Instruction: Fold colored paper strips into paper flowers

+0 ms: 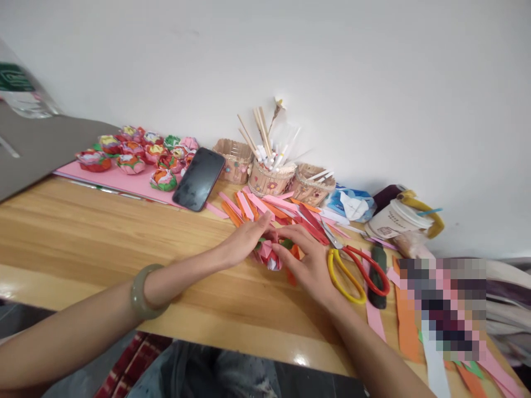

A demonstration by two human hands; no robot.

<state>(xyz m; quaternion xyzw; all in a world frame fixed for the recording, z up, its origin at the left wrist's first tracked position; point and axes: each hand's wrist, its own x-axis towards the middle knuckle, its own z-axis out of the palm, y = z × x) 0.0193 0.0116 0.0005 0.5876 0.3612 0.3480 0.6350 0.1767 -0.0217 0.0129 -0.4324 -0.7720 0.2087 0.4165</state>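
A small folded paper flower of pink, red and green strips [269, 253] lies on the pale wooden worktop [103, 237], pinched between both hands: the left hand [244, 241] meets it from nine o'clock, the right hand [309, 262] from three o'clock. It looks crumpled and rounded, pink petals uppermost, partly hidden by fingers. Both hands are half-curled, fingertips pressing the flower's sides. Yellow-and-red-handled scissors [352, 268] lie just beside the right hand at three o'clock; loose pink, orange and red paper strips [274, 207] fan out at twelve o'clock.
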